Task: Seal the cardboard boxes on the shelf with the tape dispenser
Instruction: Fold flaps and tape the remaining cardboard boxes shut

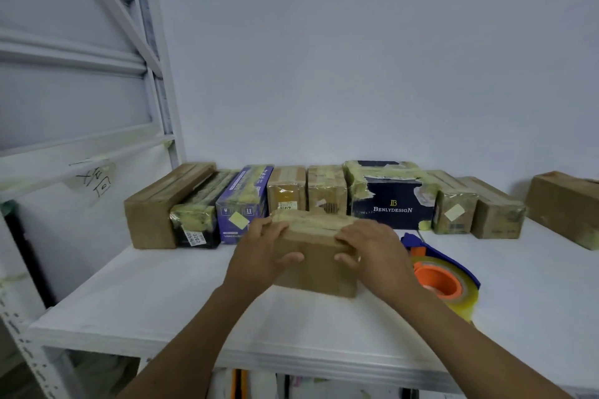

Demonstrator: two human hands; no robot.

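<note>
A brown cardboard box [319, 264] with yellowish tape along its top stands on the white shelf [162, 295], in front of a row of boxes. My left hand [262, 246] grips its left end, fingers over the top and thumb on the front face. My right hand [372, 246] grips its right end the same way. The tape dispenser [444, 275], blue with an orange core and a roll of clear yellowish tape, lies on the shelf just right of my right hand, untouched.
Along the back wall stands a row of several taped boxes, among them a purple one [241, 204] and a dark blue one [392, 201]. Another brown box [565, 204] sits at far right. White shelf uprights [155, 58] rise at the left.
</note>
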